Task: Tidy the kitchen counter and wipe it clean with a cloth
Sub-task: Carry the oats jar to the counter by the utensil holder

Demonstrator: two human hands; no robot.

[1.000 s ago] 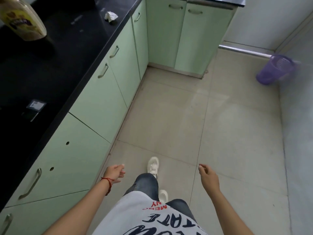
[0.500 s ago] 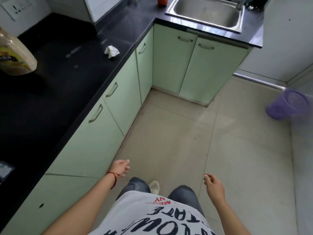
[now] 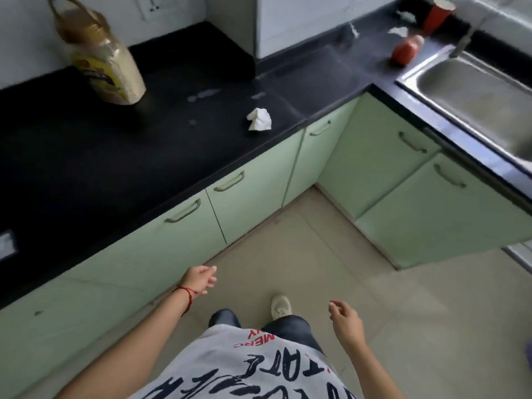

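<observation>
The black L-shaped counter (image 3: 86,156) runs along the left and back. A crumpled white tissue (image 3: 260,119) lies near its front edge, with pale smears beside it. More white scraps (image 3: 398,30) lie at the back near a red bottle (image 3: 406,50) and a red cup (image 3: 437,14). A large yellow-labelled bottle (image 3: 108,64) stands at the left. My left hand (image 3: 200,280) hangs low beside the cabinets, fingers loosely curled, holding nothing. My right hand (image 3: 345,319) hangs over the floor, also relaxed and holding nothing. No cloth is in view.
A steel sink (image 3: 475,90) with a tap sits at the right of the counter. Pale green cabinet doors (image 3: 253,197) with handles line the floor below. The tiled floor (image 3: 374,298) lies ahead of my feet. A small white item (image 3: 5,244) lies at the counter's left edge.
The view has swung up and left, bringing more of the counter, the sink and the red items into sight. Both hands stay low and empty; the purple bin has left the view.
</observation>
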